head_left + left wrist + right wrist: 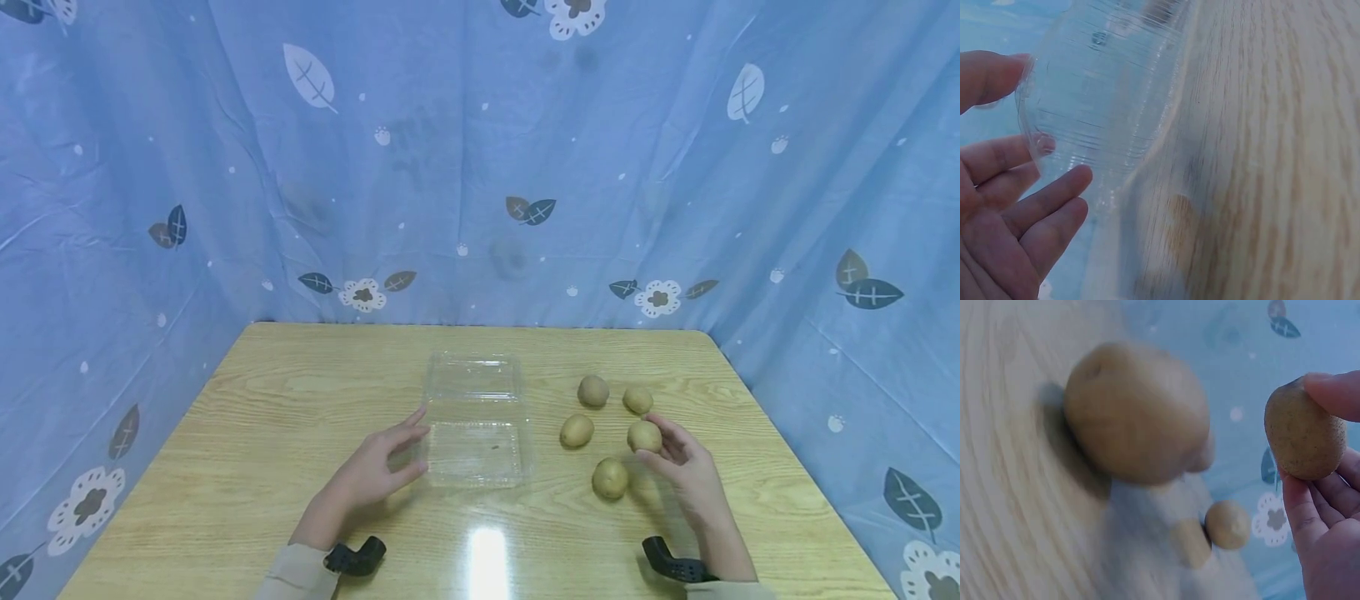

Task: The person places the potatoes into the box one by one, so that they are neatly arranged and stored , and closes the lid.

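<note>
Right hand point(686, 467) pinches potato point(644, 437); left hand point(375, 471), fingers spread, touches clear container point(450, 457). Advised: light, secure pinch; clearance from loose potato point(610, 479); container steadied.

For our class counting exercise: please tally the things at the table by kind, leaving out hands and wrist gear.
Tan potato-like items: 5
Open clear plastic container: 1
Total: 6
</note>
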Demonstrator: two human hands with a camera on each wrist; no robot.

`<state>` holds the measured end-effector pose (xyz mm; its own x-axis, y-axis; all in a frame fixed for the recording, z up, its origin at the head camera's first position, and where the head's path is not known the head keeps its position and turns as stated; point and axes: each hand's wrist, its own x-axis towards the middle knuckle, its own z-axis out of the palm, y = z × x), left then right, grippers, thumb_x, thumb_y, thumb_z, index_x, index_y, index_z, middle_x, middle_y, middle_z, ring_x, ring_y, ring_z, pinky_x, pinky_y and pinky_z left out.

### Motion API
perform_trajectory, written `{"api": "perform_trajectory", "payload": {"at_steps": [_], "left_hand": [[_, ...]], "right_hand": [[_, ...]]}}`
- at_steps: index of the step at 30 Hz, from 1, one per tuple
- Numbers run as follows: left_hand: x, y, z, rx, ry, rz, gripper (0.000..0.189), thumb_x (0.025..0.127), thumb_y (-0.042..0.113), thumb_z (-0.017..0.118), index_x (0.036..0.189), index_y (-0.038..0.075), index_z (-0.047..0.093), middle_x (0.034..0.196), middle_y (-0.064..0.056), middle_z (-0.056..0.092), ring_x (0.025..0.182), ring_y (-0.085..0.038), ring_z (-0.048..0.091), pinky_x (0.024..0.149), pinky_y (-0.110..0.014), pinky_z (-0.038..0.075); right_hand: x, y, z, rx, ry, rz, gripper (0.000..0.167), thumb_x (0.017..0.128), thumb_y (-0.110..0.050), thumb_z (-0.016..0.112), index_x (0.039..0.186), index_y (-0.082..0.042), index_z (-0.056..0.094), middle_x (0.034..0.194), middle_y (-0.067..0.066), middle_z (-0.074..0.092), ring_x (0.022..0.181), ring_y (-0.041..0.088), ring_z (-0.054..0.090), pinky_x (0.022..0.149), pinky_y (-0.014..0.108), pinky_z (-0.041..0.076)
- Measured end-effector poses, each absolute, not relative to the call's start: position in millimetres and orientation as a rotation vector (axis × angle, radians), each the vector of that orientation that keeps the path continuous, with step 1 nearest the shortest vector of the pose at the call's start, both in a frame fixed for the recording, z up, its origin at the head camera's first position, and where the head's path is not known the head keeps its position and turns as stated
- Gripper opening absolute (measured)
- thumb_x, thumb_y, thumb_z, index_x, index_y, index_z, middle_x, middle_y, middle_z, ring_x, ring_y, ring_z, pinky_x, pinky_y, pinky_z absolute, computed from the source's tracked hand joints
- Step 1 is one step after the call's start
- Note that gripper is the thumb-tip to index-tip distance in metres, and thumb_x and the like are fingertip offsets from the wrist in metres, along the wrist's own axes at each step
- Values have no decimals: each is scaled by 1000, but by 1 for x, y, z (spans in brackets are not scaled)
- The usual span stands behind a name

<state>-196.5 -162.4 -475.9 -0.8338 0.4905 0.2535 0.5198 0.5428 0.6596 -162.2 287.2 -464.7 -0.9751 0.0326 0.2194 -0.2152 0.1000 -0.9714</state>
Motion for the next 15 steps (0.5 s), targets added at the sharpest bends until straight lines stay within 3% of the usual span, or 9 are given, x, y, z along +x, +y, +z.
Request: {"api": "perform_trajectory", "payload": {"at_steps": [7,15], "left_hand": [[-194,-163,-474,-885,-2748,-1199,55,90,31,64,135,3,50,156,-6,26,124,-25,53,104,-44,44],[-195,-162,-475,-884,-2743,-1188,55,90,31,65,135,3,50,155,-5,27,125,-25,52,106,-45,42]], "right_hand": [[-163,269,-457,297,-2196,2001,57,88,3,62,139,9,37,130,-14,54,120,-8,48,97,5,40],[-173,247,-449,389,-2306,1925,57,88,-3,64,139,5,40,145,16,43,126,-7,43,101,5,36]]}}
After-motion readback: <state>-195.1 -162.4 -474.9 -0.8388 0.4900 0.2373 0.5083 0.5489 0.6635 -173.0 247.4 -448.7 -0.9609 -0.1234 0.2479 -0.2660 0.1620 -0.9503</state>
